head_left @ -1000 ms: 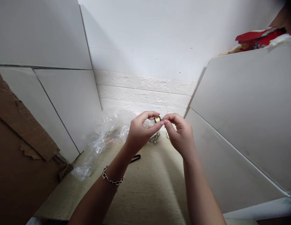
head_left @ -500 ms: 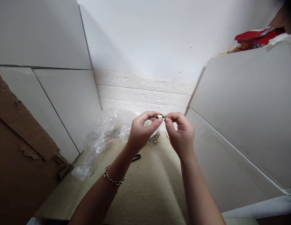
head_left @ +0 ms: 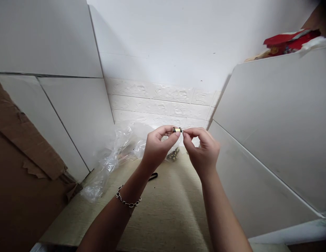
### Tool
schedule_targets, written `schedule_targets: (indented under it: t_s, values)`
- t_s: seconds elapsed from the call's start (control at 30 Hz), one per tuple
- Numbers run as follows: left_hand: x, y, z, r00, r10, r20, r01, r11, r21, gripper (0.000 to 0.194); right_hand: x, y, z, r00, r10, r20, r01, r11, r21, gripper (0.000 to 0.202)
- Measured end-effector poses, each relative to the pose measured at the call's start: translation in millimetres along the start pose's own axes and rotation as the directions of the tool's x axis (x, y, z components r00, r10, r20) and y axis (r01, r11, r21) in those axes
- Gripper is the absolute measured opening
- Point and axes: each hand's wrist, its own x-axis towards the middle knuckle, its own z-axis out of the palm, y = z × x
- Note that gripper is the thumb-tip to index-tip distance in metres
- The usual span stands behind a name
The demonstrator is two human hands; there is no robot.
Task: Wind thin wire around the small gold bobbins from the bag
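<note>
Between the thumb and fingers of my left hand is a small transformer coil, wrapped in yellow, with black ends and thin metal pins. It is held level, above the far part of the table. My right hand pinches thumb and forefinger together close by the coil's right end. What lies in that pinch is too small to make out, though fine wire-like lines show near the fingertips. Behind and below my hands lies a heap of similar yellow-and-black coils, partly hidden by my left hand.
A crumpled clear plastic bag lies on the table at the left. A black loop-shaped object sits beside my left forearm. Grey panels flank both sides, with torn cardboard at far left. A red packet rests atop the right panel.
The coil and my left hand have shifted slightly left. My right fingertips have drawn a little apart from the coil's body, and the coil appears slightly turned.
</note>
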Motion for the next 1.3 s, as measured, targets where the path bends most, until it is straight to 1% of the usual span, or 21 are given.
schedule_targets:
  t_s: [0.1, 0.3, 0.43, 0.6, 0.83, 0.9, 0.97, 1.03, 1.1, 1.13, 1.17, 1.23, 1.3]
  values:
    - [-1, 0, 2.1, 1.000, -0.025, 0.003, 0.025, 0.999, -0.042, 0.015, 0, 0, 0, 1.000, -0.011, -0.012, 0.011, 1.000, -0.024, 0.008]
    - [0, 2, 4.3, 0.992, -0.094, 0.088, 0.113, 0.960, -0.255, 0.012, 0, 1, 1, 0.996, -0.079, -0.051, 0.076, 0.996, -0.046, 0.010]
    - [1, 0, 5.4, 0.985, -0.128, 0.115, 0.159, 0.930, -0.331, 0.009, -2, 1, 3, 0.994, -0.095, -0.056, 0.090, 0.992, -0.085, 0.011]
    - [0, -3, 9.7, 0.986, -0.141, 0.088, 0.162, 0.928, -0.334, 0.010, -3, 0, 4, 0.998, -0.055, -0.044, 0.046, 0.984, -0.172, 0.011]
    - [-3, -7, 15.9, 0.995, -0.098, -0.014, 0.090, 0.952, -0.291, 0.012, -5, -6, 6, 0.999, -0.026, -0.030, 0.019, 0.976, -0.217, 0.011]
    - [-3, -8, 16.6, 0.995, -0.072, -0.070, 0.053, 0.971, -0.234, 0.012, -5, -9, 5, 1.000, 0.001, -0.012, -0.004, 0.974, -0.227, 0.011]
    - [-4, -9, 16.3, 0.991, -0.023, -0.129, 0.005, 0.991, -0.136, 0.013, -5, -11, 4, 1.000, 0.020, 0.008, -0.017, 0.972, -0.234, 0.009]
    - [-4, -10, 14.6, 0.984, 0.057, -0.166, -0.058, 0.998, 0.001, 0.014, -4, -13, 2, 0.999, 0.029, 0.027, -0.022, 0.973, -0.231, 0.009]
    - [-4, -11, 11.7, 0.970, 0.173, -0.171, -0.140, 0.972, 0.190, 0.013, -3, -14, 1, 0.998, 0.033, 0.047, -0.022, 0.974, -0.227, 0.010]
    - [-3, -11, 9.9, 0.956, 0.246, -0.160, -0.189, 0.934, 0.304, 0.011, -3, -15, 1, 0.998, 0.036, 0.059, -0.022, 0.974, -0.226, 0.010]
    - [-3, -11, 7.9, 0.937, 0.321, -0.140, -0.238, 0.876, 0.419, 0.009, -3, -15, 0, 0.996, 0.040, 0.074, -0.023, 0.974, -0.225, 0.010]
    - [-1, -13, 3.8, 0.888, 0.454, -0.074, -0.317, 0.720, 0.617, 0.007, -3, -13, 0, 0.993, 0.048, 0.105, -0.023, 0.973, -0.228, 0.011]
    - [2, -15, -0.6, 0.839, 0.544, -0.002, -0.365, 0.566, 0.740, 0.008, -3, -10, 1, 0.989, 0.057, 0.139, -0.024, 0.973, -0.230, 0.010]
